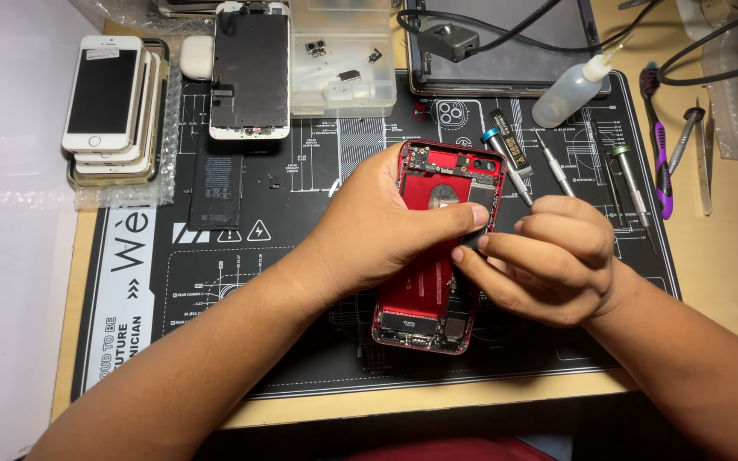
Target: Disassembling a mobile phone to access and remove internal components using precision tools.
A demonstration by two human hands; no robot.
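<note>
You are working on the opened red phone shell, which is lying on the black work mat in the middle of the desk, with its camera end pointing away from you. Your left hand is lying over the left side of the shell and pressing it down, and the thumb is reaching across to the right edge. Your right hand is coming from the right; its fingertips are pinching together at the right edge of the shell, just beside your left thumb. The pinch is narrow, but I cannot tell if a small part is between the fingers, because they are hiding that place.

In my judgement, you are seating or lifting a small piece inside the shell. The next move is asking for a light, steady touch, and the left hand must be keeping the shell from sliding. The screwdrivers are lying close behind your right hand, the battery and the screen panel are resting to the left, well apart.
</note>
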